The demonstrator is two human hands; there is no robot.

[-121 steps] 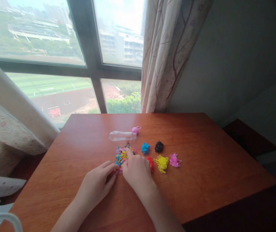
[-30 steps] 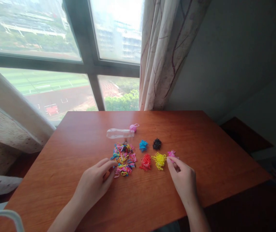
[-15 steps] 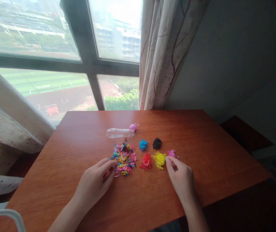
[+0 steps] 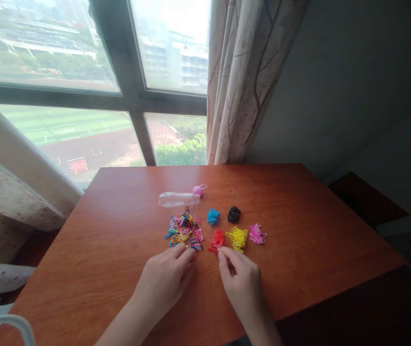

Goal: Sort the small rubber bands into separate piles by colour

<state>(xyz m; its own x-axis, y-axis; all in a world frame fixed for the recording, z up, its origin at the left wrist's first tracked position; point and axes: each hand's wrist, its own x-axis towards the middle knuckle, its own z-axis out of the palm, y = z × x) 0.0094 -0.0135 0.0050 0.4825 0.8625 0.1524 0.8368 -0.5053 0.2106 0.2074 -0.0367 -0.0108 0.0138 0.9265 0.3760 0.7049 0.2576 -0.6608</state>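
Observation:
A mixed pile of small coloured rubber bands (image 4: 184,229) lies left of the middle of the table. My left hand (image 4: 169,276) rests at its near edge, fingers curled together over some bands; the tips are partly hidden. Thumb and forefinger of my right hand (image 4: 242,276) are pinched together at the near edge of the red rubber bands (image 4: 217,238). What sits in that pinch is too small to make out. Beside the red heap are yellow rubber bands (image 4: 238,237), with pink ones (image 4: 258,233) farther right. Behind them lie blue rubber bands (image 4: 213,216) and black ones (image 4: 234,214).
A clear plastic bottle (image 4: 178,199) lies on its side behind the mixed pile, with a pink looped cap (image 4: 199,190) by its mouth. The brown wooden table (image 4: 317,230) stands against a window with curtains (image 4: 241,86). A white curved frame (image 4: 11,319) shows at lower left.
My right hand has moved left from between the yellow and pink heaps to the red one, uncovering the pink bands. My left hand has shifted right along the mixed pile's near edge.

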